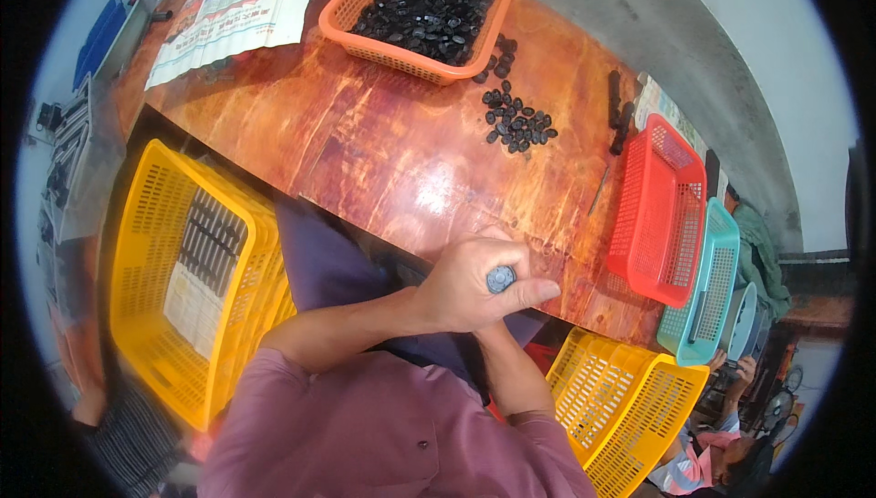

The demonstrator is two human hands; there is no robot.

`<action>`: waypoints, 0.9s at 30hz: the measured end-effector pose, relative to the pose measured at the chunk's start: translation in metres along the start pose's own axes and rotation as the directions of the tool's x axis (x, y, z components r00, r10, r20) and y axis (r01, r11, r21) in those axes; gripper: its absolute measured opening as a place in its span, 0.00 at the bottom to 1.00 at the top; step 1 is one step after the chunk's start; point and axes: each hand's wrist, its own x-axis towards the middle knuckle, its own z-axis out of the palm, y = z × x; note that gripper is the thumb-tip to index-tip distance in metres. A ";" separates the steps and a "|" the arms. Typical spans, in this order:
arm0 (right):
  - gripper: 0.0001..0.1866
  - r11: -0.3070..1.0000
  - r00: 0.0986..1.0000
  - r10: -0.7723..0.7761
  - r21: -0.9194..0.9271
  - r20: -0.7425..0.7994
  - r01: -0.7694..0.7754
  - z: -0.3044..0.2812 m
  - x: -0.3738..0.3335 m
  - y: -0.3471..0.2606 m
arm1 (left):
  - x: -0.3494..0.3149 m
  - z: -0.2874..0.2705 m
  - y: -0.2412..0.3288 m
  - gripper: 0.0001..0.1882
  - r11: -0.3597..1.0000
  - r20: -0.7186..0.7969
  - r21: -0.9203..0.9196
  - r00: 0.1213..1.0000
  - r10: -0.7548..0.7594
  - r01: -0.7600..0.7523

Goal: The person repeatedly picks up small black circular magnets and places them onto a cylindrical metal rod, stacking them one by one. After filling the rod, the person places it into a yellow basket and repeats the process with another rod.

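Observation:
My left hand (470, 283) is closed in a fist above the near edge of the wooden table, its thumb pointing right. Wrapped in it is a rod-like thing, of which only the round grey end (500, 279) shows; its kind is hidden. My right forearm (513, 366) reaches up beneath the left hand, which covers the right hand and its fingers. Farther off on the table lies a loose group of small black oval pieces (517, 122). Behind them, an orange basket (333, 31) holds a heap of similar shiny dark pieces (429, 10).
Red (630, 256) and teal (680, 338) baskets stand at the right edge, near a thin metal tool (599, 189) and dark bars (620, 115). Newspaper (242, 14) lies far left. Yellow crates (137, 270) flank me, left and right (630, 407). Another person (703, 461) works at lower right.

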 end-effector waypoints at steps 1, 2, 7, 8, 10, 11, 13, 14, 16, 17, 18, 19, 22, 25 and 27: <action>0.19 1.000 1.000 0.013 -0.002 -0.015 -0.013 0.005 -0.005 0.000 | -0.002 -0.003 0.001 0.20 1.000 0.029 0.004 1.000 0.002 -0.002; 0.19 1.000 0.999 0.026 -0.003 -0.025 -0.026 0.008 -0.008 0.001 | -0.003 -0.006 0.002 0.21 1.000 0.058 0.008 0.998 0.003 -0.003; 0.21 0.996 0.995 0.091 0.004 -0.040 -0.091 0.012 -0.028 0.005 | -0.006 -0.018 0.008 0.22 0.991 0.241 -0.125 0.970 -0.025 0.057; 0.21 0.995 0.995 0.102 0.014 -0.024 -0.101 0.015 -0.032 0.008 | -0.009 -0.022 0.008 0.22 0.984 0.279 -0.166 0.960 -0.022 0.071; 0.21 0.990 0.990 0.130 0.043 0.051 -0.132 0.017 -0.040 0.011 | -0.011 -0.027 0.008 0.23 0.965 0.351 -0.242 0.936 -0.011 0.102; 0.21 0.988 0.985 0.132 0.059 0.111 -0.140 0.019 -0.043 0.010 | -0.012 -0.029 0.007 0.23 0.954 0.385 -0.276 0.923 -0.003 0.118; 0.29 0.986 0.942 0.069 0.120 0.328 -0.114 0.010 -0.036 0.005 | -0.014 -0.034 0.004 0.23 0.922 0.461 -0.340 0.887 -0.008 0.185; 0.36 0.991 0.831 0.020 0.097 0.556 -0.089 -0.015 -0.012 -0.003 | -0.018 -0.036 0.002 0.23 0.900 0.497 -0.365 0.868 -0.026 0.236; 0.42 0.993 0.785 0.103 -0.013 0.611 -0.120 -0.026 0.004 -0.021 | -0.027 -0.039 -0.009 0.22 0.900 0.480 -0.375 0.877 -0.016 0.222; 0.39 0.974 0.864 0.225 -0.080 0.450 -0.213 -0.016 -0.011 -0.033 | -0.030 -0.041 -0.014 0.21 0.923 0.425 -0.347 0.905 -0.006 0.169; 0.36 0.944 0.899 0.331 -0.115 0.288 -0.310 -0.005 -0.029 -0.041 | -0.029 -0.046 -0.007 0.21 0.892 0.429 -0.304 0.884 -0.185 0.334; 0.33 0.901 0.893 0.428 -0.135 0.135 -0.412 0.003 -0.038 -0.052 | -0.031 -0.045 -0.007 0.21 0.871 0.389 -0.250 0.868 -0.310 0.423; 0.30 0.799 0.828 0.555 -0.223 -0.084 -0.559 -0.005 -0.025 -0.047 | -0.032 -0.067 -0.001 0.15 0.999 0.193 -0.008 0.980 0.054 -0.054; 0.12 0.770 0.782 0.623 -0.177 0.008 -0.612 0.003 0.001 -0.067 | -0.054 -0.098 0.015 0.16 0.948 0.173 0.280 0.979 0.106 -0.152; 0.11 0.755 0.795 0.605 -0.358 0.055 -0.550 0.009 0.017 -0.076 | -0.071 -0.120 0.019 0.18 0.883 0.221 0.432 0.971 0.095 -0.185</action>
